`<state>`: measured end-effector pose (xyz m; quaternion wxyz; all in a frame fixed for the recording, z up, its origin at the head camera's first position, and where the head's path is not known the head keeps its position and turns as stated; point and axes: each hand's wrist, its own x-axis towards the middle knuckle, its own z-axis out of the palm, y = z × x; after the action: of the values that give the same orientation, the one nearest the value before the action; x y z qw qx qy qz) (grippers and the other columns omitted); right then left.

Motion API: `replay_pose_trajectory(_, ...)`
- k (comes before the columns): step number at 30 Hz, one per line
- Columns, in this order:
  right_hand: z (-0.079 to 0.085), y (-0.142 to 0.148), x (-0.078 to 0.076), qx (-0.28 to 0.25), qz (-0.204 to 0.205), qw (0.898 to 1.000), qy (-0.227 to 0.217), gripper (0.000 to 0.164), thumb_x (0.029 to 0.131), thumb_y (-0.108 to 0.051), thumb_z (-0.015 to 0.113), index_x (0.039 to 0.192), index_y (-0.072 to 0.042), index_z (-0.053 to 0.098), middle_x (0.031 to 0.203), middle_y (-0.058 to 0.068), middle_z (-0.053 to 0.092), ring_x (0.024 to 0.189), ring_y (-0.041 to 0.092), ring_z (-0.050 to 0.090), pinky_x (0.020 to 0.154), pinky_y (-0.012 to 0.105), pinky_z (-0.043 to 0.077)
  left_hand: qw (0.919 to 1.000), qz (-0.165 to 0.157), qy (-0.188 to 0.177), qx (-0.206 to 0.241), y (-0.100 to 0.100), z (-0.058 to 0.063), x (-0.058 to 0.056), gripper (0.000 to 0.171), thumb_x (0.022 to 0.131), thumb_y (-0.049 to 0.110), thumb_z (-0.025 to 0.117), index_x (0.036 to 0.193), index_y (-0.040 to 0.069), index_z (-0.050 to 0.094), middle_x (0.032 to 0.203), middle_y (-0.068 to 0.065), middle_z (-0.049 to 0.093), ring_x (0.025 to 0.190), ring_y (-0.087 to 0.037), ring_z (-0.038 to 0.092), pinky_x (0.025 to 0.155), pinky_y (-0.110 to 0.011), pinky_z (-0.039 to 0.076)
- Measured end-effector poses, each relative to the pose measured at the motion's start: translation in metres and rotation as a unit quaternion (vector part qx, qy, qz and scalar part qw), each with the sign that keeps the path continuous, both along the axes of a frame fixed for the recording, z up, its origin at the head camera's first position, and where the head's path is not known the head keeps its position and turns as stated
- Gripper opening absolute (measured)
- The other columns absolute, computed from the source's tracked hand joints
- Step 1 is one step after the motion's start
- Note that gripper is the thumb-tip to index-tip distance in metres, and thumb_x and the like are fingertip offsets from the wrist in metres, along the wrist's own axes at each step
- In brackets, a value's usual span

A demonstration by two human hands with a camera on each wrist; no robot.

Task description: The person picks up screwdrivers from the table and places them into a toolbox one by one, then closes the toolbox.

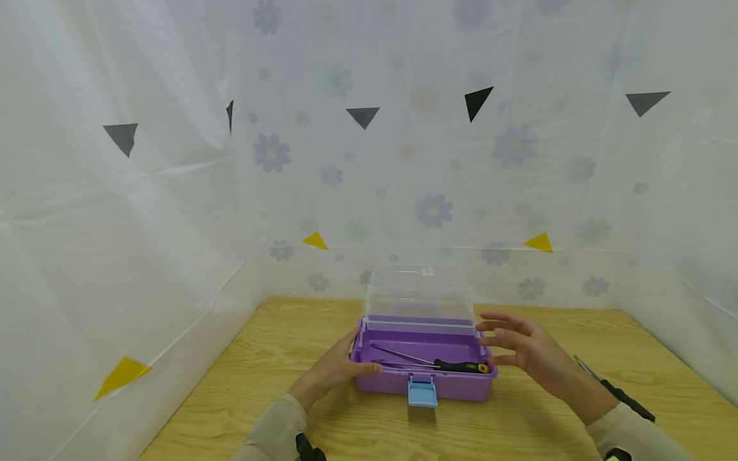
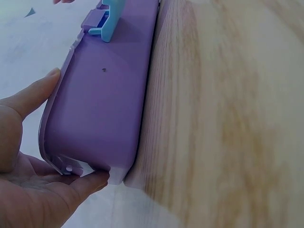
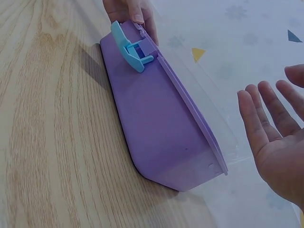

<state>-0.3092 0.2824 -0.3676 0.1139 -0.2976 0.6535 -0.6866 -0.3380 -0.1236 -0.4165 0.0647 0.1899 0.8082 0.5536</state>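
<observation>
White plastic sheeting printed with pale flowers (image 1: 380, 173) hangs round the back and both sides of a yellowish wood-grain worktop (image 1: 288, 349). About midway between the worktop's left and right edges sits a purple rectangular plastic box (image 1: 386, 384), its base flat on the surface. Its clear plastic lid (image 1: 418, 291) stands raised at the rear, toward the worktop's back edge. The right hand (image 1: 539, 358) is beside the box's right end, its fingers spread and loosely extended, holding nothing; the right wrist view shows a gap between them and the box. The left hand (image 1: 331, 371) grips the box's left end, thumb on the front rim and fingers curled round the side. Near the worktop's right edge, beyond the right hand, lies a black-handled screwdriver (image 1: 625, 398), handle angled toward the front right. Inside the box, along the front wall, is a black-and-yellow-handled screwdriver (image 1: 461, 367); two thin metal shafts show there, and whether the second has its own handle cannot be told. Black, grey and yellow triangles (image 1: 123, 378) dot the sheeting. A light-blue plastic latch (image 1: 423, 394) juts from the box's front, which bears a tiny dark mark (image 2: 104, 70).
</observation>
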Motion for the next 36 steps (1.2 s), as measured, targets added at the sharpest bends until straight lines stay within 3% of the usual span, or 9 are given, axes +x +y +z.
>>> replay_pose_trajectory(7,0.0,0.005,0.0,-0.016,0.009,1.0,-0.009,0.041,0.115,-0.013,0.034,0.149,-0.02,0.055,0.139,0.004,0.058,0.123,0.024,0.06,0.097,0.048,0.056,1.0,0.002,0.004,-0.004,0.0,-0.001,0.0,0.109,0.086,0.032,0.086,0.165,0.004,0.017,0.165,-0.022,0.027,0.15,-0.045,0.023,0.119,-0.066,0.018)
replay_pose_trajectory(21,-0.002,0.016,0.005,-0.002,-0.013,1.0,-0.028,0.04,0.114,-0.013,0.037,0.148,-0.021,0.055,0.138,0.004,0.058,0.12,0.022,0.061,0.097,0.048,0.055,0.9999,0.01,-0.012,-0.001,0.002,-0.001,0.002,0.111,0.085,0.033,0.087,0.166,0.006,0.016,0.167,-0.022,0.023,0.151,-0.047,0.018,0.118,-0.068,0.017)
replay_pose_trajectory(26,-0.005,0.024,0.007,0.01,-0.038,0.999,-0.018,0.039,0.114,-0.013,0.039,0.149,-0.02,0.054,0.138,0.003,0.058,0.119,0.021,0.061,0.096,0.046,0.056,0.9999,0.007,-0.009,-0.005,0.001,0.001,0.002,0.11,0.086,0.033,0.087,0.166,0.006,0.016,0.167,-0.022,0.023,0.151,-0.046,0.018,0.118,-0.068,0.017)
replay_pose_trajectory(36,-0.003,0.049,0.015,0.003,-0.035,0.999,-0.001,0.043,0.114,-0.01,0.033,0.15,-0.02,0.053,0.139,-0.001,0.059,0.12,0.019,0.062,0.095,0.045,0.057,0.9998,0.014,-0.007,-0.013,0.0,-0.002,0.001,0.111,0.086,0.035,0.086,0.166,0.005,0.016,0.167,-0.022,0.021,0.151,-0.047,0.018,0.118,-0.069,0.015)
